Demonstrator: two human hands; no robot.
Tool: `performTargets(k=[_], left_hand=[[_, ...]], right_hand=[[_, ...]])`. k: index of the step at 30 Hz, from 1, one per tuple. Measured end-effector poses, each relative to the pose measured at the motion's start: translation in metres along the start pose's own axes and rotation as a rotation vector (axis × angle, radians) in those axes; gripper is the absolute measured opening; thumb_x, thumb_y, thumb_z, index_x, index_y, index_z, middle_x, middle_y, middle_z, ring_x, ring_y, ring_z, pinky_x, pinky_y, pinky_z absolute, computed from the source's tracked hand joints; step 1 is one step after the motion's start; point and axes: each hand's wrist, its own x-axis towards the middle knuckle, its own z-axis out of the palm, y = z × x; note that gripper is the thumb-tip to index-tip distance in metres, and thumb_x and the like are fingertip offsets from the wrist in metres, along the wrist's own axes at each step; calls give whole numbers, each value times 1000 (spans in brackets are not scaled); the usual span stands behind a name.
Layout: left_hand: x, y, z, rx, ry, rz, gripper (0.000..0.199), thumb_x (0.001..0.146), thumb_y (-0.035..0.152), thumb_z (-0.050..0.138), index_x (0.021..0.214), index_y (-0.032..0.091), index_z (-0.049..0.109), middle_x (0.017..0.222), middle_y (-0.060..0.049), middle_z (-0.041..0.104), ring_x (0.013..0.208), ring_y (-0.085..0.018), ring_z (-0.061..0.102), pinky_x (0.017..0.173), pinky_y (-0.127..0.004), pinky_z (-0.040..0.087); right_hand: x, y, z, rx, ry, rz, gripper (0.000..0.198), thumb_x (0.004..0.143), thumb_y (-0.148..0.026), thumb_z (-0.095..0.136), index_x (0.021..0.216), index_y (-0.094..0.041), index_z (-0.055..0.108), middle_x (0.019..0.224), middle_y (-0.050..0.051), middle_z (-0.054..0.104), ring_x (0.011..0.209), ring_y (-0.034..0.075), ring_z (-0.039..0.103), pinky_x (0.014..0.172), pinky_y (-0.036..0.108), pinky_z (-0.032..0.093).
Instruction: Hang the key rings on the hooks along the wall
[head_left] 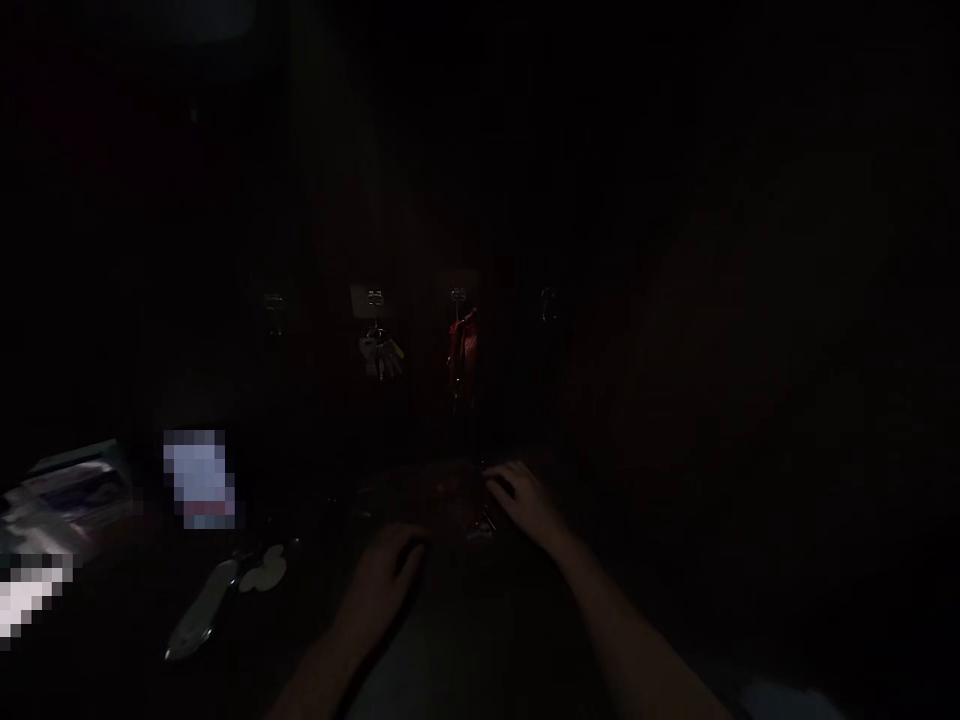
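Note:
The scene is very dark and detail is faint. My left hand (384, 565) rests low over the dark surface, palm down, thumb apart from the fingers; nothing shows in it. Further forward, my right hand (525, 497) lies with its thumb spread from its fingers, and I see nothing held there. Just below its fingertips is a small glinting object (481, 525), too dim to name. Between the hands, a faint reddish patch (442, 490) shows on the surface.
Ahead, a bunch of keys (381, 355) and a red item (465, 355) hang from hooks. To the left lie a shiny long-handled object (202, 610), a pale rounded piece (266, 570), a pixelated bright rectangle (199, 480) and some plastic packaging (75, 495).

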Motion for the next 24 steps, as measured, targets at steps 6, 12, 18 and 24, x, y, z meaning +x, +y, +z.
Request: performTargets(k=[6,12,18,24], left_hand=[[0,1,-1,-3,-4,5,22,86,25,43,98,24,62,102,-4,65,98,-20,59,87,-34,46],[0,6,-3,-12,-5,-14,22,85,25,44,96,24,62,101,-5,65,97,-20,59,87,-35,46],[1,3,-1,-14,-3,-14,22,84,26,44,95,23,63,100,-5,66,97,-21,60,87,-35,46],[2,4,-2,-40,9,-6,21,84,27,44,92,23,63,98,-4,66,94,-20,61,86,-34,47]], right_hand=[[3,13,7,-160,1,40,24,86,-33,48,103,-27,64,113,6,59,105,24,50,88,41,39],[2,9,4,-76,-22,-28,33,89,-38,43,74,-23,68,87,3,64,87,20,55,82,37,40],[10,17,7,-55,163,131,23,86,-26,45,76,-21,65,84,4,65,87,19,56,80,31,42],[27,28,14,-95,140,227,21,80,-18,49,91,-21,66,93,5,66,91,19,59,80,29,42]])
